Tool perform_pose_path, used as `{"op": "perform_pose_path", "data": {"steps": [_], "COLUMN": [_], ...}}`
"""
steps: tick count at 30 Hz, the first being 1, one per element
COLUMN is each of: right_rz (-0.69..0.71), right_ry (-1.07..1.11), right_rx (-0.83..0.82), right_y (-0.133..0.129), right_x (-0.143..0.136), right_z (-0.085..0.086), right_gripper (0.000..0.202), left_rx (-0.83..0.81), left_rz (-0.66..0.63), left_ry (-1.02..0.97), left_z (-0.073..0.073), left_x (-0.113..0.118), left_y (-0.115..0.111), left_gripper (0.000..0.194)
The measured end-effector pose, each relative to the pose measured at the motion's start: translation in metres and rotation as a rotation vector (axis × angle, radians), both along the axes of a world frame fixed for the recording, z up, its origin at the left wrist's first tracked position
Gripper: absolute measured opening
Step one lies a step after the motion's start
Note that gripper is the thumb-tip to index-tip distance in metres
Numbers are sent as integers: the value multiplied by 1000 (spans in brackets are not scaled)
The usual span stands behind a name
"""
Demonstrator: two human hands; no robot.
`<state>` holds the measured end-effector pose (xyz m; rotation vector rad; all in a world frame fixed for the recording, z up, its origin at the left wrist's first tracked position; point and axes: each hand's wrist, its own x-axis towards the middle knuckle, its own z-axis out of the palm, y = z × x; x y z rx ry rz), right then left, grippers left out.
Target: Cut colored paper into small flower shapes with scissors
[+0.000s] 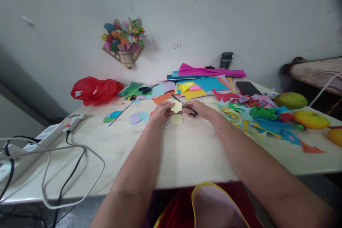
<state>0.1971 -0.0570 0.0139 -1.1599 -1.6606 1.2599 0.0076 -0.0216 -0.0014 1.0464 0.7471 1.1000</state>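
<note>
Place: you are indoors at a paper-craft spot; home or small workshop, you cannot tell which.
Cutting: you hold a cream paper flower [176,106] and dark scissors [191,110].
Worktop [192,156]: pale, set against a scuffed white wall [165,17].
Coloured sheets [213,84]: stacked and overlapping towards the back.
Offcuts [263,113]: bright scraps heaped to your right.
Discs [135,118]: pastel paper circles lying to your left.
Wall ornament [123,39]: a bunch of colourful, handmade-looking flowers in a stick-built holder, ahead of you.
Everyday things: yellowish fruit [311,119], a phone [248,88] and a red plastic bag [96,91] share the worktop.
Power strip [50,132]: white, lying at your far left.
</note>
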Motion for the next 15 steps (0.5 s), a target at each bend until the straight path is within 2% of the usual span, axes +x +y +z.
{"op": "perform_pose_path", "data": {"steps": [15], "right_rz": [-8], "right_ry": [-13], "right_rx": [12], "right_y": [2], "right_x": [-1], "right_z": [-2], "right_gripper": [26], "left_rx": [5], "left_rz": [16], "left_ry": [-8], "left_z": [-3], "left_x": [0], "left_y": [3], "left_gripper": [20]}}
